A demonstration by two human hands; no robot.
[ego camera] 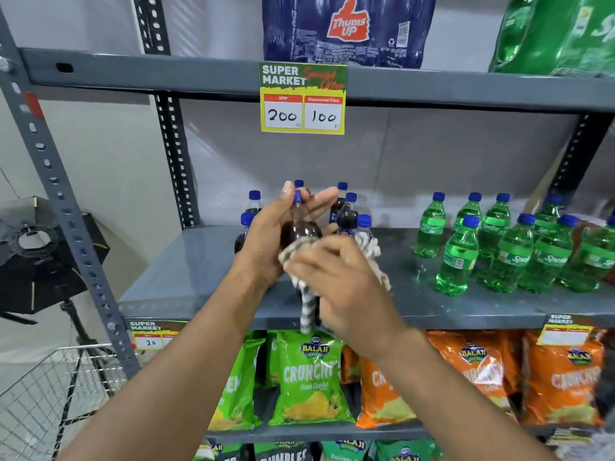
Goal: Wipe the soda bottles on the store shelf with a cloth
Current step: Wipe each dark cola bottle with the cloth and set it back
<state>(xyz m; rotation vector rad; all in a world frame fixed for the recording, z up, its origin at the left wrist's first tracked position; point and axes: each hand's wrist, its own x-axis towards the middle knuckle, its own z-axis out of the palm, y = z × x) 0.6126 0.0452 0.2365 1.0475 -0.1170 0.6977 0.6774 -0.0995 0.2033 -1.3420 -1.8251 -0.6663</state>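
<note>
My left hand (266, 237) grips a dark cola bottle (299, 227) with a blue cap, lifted off the grey middle shelf (186, 271). My right hand (336, 277) presses a white-and-grey checked cloth (307, 306) against the bottle's lower body; the cloth's tail hangs down past the shelf edge. Behind my hands stand several more dark cola bottles (347, 216), partly hidden. To the right, several green Sprite bottles (459, 257) stand on the same shelf.
A price sign (303, 98) hangs from the upper shelf, which carries wrapped Thums Up (347, 28) and Sprite packs. Chip bags (311, 377) fill the shelf below. A wire basket (43, 394) and a light on a tripod (43, 254) stand at left.
</note>
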